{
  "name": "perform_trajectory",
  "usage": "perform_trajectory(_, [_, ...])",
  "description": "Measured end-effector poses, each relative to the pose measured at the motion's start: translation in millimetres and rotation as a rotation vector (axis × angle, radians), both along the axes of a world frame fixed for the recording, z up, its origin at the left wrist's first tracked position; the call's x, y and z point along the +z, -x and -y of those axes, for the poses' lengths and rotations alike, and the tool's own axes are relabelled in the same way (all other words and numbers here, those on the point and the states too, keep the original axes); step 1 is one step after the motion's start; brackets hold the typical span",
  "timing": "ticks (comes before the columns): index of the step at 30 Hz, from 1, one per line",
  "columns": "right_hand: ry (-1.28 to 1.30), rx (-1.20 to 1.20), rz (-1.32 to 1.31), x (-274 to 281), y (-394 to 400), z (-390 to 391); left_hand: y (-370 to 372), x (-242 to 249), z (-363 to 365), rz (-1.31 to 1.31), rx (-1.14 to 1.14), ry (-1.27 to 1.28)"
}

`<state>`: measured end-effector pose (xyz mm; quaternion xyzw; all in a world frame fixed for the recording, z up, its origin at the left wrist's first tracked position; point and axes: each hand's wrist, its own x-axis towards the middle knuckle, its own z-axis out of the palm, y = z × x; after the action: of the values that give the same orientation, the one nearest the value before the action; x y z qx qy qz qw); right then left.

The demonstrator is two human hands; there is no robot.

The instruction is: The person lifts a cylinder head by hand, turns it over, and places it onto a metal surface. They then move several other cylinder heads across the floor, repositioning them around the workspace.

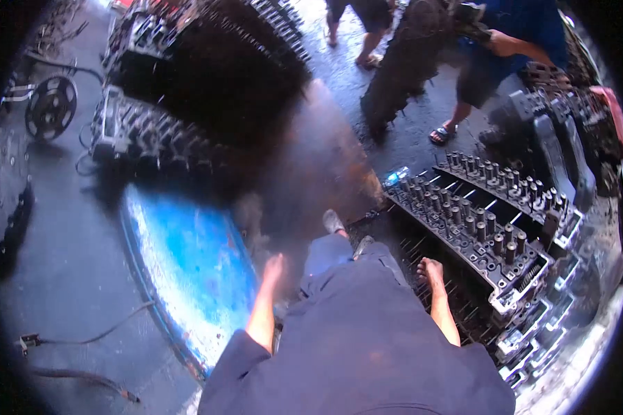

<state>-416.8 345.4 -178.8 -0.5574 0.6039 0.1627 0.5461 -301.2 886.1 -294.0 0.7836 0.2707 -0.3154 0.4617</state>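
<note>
My left hand (275,267) hangs at my side near the blue, worn curved panel (187,256); motion blur hides how its fingers lie. On the other side, my right hand (431,270) hangs with its fingers curled in, and no object shows in it. Beside that hand lies an engine cylinder head (464,225) with rows of upright valve springs. A second cylinder head (512,185) lies beyond it. Neither hand appears to touch any of these.
Stacked cylinder heads (142,131) stand at upper left, partly in deep shadow. A brown sheet (329,149) lies ahead of my feet. Two other people stand at the top, one leg (457,114) at right. A cable (97,339) and a spoked wheel (51,107) are at left.
</note>
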Motion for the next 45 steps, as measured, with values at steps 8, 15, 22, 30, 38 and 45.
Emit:
perform_trajectory(8, [-0.055,-0.138,-0.023,0.0,-13.2,-0.7,-95.0,71.0,-12.7,-0.031,0.130,0.125])
perform_trajectory(15, [-0.008,0.063,-0.012,-1.4,-43.1,-8.0,-51.2,47.3,-23.7,-0.106,0.251,0.120])
perform_trajectory(22, [-0.015,0.210,-0.027,-29.5,-71.2,22.7,14.9,37.0,0.3,-0.265,0.312,0.169])
perform_trajectory(30, [-0.058,0.173,0.039,-20.8,-136.5,53.6,-1.7,30.5,20.1,-0.138,0.283,0.093])
perform_trajectory(38, [-0.056,0.148,0.056,-44.6,-190.0,107.0,-63.8,76.6,64.0,-0.123,0.258,0.015])
perform_trajectory(45, [-0.409,0.727,0.141,-82.5,-316.8,41.1,-169.2,144.2,162.7,-0.139,0.133,0.088])
